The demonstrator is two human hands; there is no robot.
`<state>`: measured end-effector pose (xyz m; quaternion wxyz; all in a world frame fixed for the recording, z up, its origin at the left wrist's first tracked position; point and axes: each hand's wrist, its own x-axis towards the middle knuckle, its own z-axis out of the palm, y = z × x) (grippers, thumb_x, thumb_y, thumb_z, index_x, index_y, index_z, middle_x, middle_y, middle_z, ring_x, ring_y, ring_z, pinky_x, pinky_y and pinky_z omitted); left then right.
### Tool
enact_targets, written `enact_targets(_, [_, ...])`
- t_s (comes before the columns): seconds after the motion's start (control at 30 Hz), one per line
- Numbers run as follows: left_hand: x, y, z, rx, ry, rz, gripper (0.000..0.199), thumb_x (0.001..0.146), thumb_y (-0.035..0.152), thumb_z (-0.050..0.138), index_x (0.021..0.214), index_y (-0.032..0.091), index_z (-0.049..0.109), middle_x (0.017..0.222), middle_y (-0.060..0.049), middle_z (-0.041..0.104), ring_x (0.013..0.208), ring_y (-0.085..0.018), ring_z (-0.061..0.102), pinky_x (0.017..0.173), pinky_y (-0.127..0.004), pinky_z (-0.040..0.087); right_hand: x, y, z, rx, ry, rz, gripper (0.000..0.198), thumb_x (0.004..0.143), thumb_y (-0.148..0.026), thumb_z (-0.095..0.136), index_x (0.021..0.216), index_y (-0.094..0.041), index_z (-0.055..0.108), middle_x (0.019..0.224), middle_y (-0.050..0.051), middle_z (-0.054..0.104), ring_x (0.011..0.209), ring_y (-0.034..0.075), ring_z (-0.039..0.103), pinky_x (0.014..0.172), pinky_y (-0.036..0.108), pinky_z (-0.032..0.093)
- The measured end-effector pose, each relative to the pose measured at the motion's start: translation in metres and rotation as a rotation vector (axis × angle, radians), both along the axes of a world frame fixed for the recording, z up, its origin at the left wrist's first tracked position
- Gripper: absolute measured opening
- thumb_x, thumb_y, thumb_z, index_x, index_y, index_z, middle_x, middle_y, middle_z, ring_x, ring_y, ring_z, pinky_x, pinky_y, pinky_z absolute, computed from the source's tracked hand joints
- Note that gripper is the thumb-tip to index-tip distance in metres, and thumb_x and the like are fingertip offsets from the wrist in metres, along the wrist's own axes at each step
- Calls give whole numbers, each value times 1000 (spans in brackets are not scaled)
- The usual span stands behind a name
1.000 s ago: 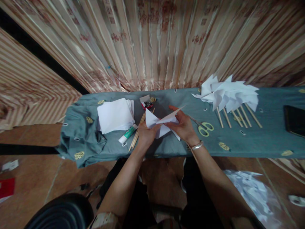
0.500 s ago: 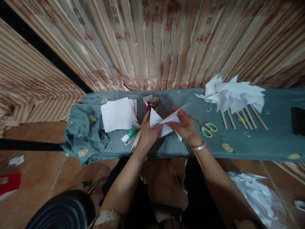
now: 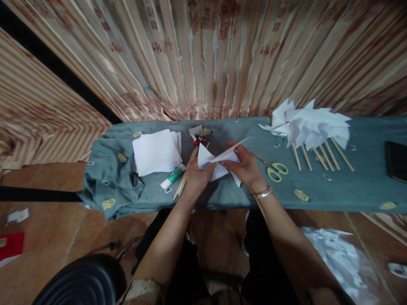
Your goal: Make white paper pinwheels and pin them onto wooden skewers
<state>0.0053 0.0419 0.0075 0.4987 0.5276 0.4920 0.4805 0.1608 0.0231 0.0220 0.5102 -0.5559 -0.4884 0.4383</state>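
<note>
Between my two hands is a white paper pinwheel (image 3: 219, 171), its blades partly folded in toward the centre. My left hand (image 3: 199, 174) pinches it from the left, thumb near the middle. My right hand (image 3: 245, 167) grips the right side, with a blade standing up past the fingers. Wooden sticks (image 3: 184, 178) lie beside my left hand, partly hidden by it. A glue stick (image 3: 173, 176) rests left of the sticks. Just past my right hand are scissors (image 3: 276, 172) with pale green handles. Behind the hands stands a small open red box (image 3: 198, 139) of shiny metal pieces.
A stack of white paper (image 3: 156, 152) lies at the left on the green cloth (image 3: 318, 197). Several pinwheels on sticks (image 3: 313, 125) overlap at the right. A dark phone-like object (image 3: 396, 161) is at the far right. A black stool (image 3: 84, 281) stands below left.
The view has shifted slightly, so everything sits a little further left. Both hands keep the same hold on the paper pinwheel, with hardly any visible movement.
</note>
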Motion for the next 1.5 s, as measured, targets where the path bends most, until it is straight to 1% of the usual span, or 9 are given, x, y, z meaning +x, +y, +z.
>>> enact_targets(0.17, [-1, 0, 1, 3, 24, -2, 23, 68, 33, 76, 83, 16, 76, 75, -5, 74, 67, -20, 68, 60, -28, 53, -1, 0, -2, 36, 11, 3, 65, 65, -39, 78, 122, -19, 54, 103, 6, 69, 90, 23, 67, 72, 36, 58])
enact_targets(0.4, [-1, 0, 2, 10, 15, 15, 20, 67, 29, 75, 82, 16, 76, 80, -5, 76, 75, -21, 70, 68, -29, 55, -1, 1, -3, 49, -11, 20, 62, 67, -36, 76, 122, -19, 54, 94, 4, 70, 84, 21, 67, 70, 34, 57])
enact_targets(0.6, [-1, -1, 4, -13, -3, 14, 19, 66, 29, 75, 80, 17, 76, 78, -5, 76, 72, -21, 69, 64, -29, 55, -3, 1, -1, 52, -33, 5, 59, 66, -37, 76, 118, -17, 55, 99, 6, 70, 85, 23, 67, 74, 37, 57])
enact_targets(0.73, [-1, -1, 5, -7, -2, 2, 19, 66, 30, 75, 79, 16, 75, 77, -5, 76, 72, -22, 70, 65, -29, 55, -5, 0, -1, 45, -37, -7, 55, 66, -37, 75, 114, -19, 57, 97, 5, 70, 84, 23, 68, 75, 38, 58])
enact_targets(0.97, [-1, -2, 5, 1, 19, 12, 21, 66, 32, 74, 79, 16, 75, 77, -5, 76, 73, -22, 70, 65, -30, 55, -5, 0, -2, 33, -62, -27, 53, 65, -38, 75, 112, -19, 59, 99, 6, 71, 91, 25, 68, 80, 41, 58])
enact_targets(1.13, [-2, -2, 5, 0, 46, 6, 22, 66, 34, 74, 78, 16, 75, 77, -5, 76, 72, -23, 70, 64, -31, 55, -6, -1, -1, 52, -33, -13, 48, 65, -37, 75, 107, -19, 60, 100, 5, 72, 92, 24, 68, 84, 40, 57])
enact_targets(1.3, [-4, -1, 1, 20, 103, 10, 22, 66, 35, 74, 78, 16, 74, 77, -5, 75, 73, -23, 69, 65, -31, 54, -7, -1, 1, 58, -23, -7, 45, 66, -35, 75, 105, -19, 61, 100, 5, 72, 94, 23, 68, 85, 39, 56])
enact_targets(1.5, [-4, -2, 2, 11, 105, 15, 20, 67, 34, 74, 71, 15, 72, 69, -4, 72, 67, -22, 67, 62, -30, 52, -8, -2, 3, 44, -23, -16, 42, 65, -35, 76, 101, -20, 62, 100, 4, 72, 92, 24, 68, 84, 39, 56])
